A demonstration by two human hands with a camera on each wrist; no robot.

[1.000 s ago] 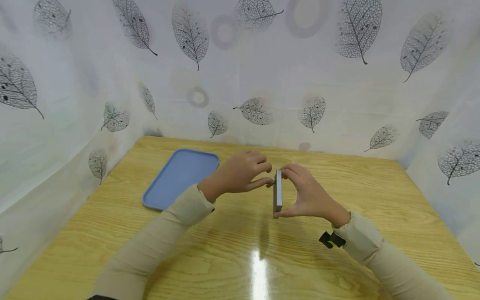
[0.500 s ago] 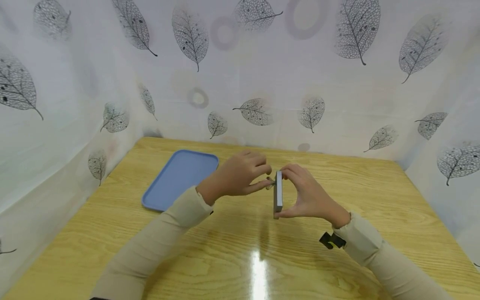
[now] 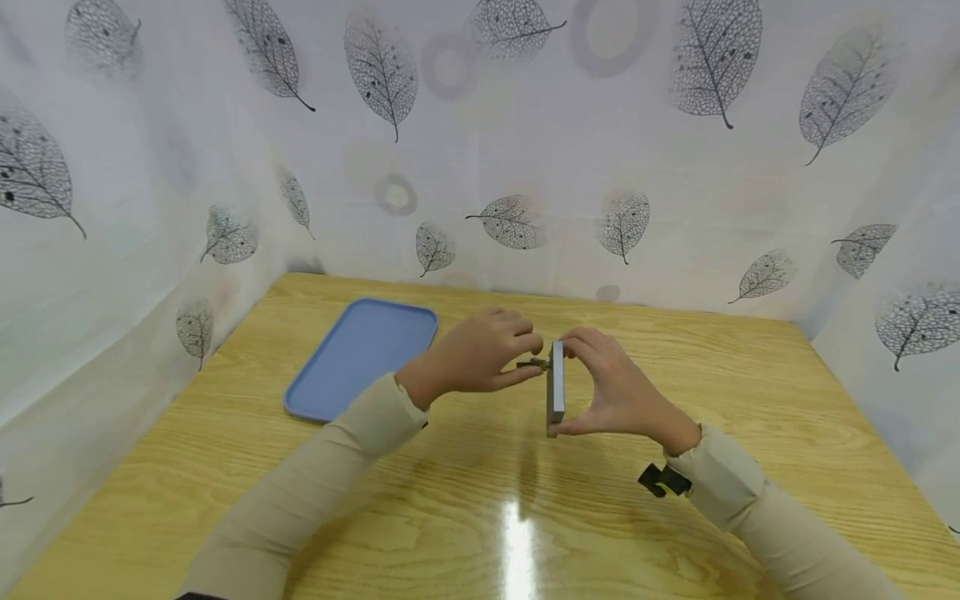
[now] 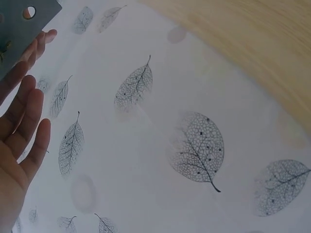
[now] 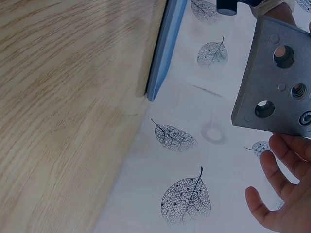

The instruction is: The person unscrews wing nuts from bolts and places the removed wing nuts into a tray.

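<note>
My right hand (image 3: 618, 387) holds a grey metal plate (image 3: 557, 383) upright on edge above the table, fingers at its far edge and thumb at the near one. Round holes pierce the plate (image 5: 260, 80) in the right wrist view, where the right fingers (image 5: 279, 174) sit at its lower edge. On the plate's left face sits a small brass-coloured wing screw (image 3: 531, 363), its wings lying level. My left hand (image 3: 480, 350) has it between thumb and index finger; the other left fingers (image 4: 22, 111) stay loosely bent. The wing screw (image 4: 5, 47) shows only partly in the left wrist view.
A blue tray (image 3: 360, 358) lies flat at the back left of the wood-grain table (image 3: 675, 517). Behind and beside the table hangs a pale curtain (image 3: 480, 150) with leaf prints. A black device (image 3: 664, 481) is strapped at the right wrist.
The wing screw has turned: its wings stood spread at the thumb tip half a second ago and now lie level. The left fingers shifted slightly; the right hand and plate stayed put.
</note>
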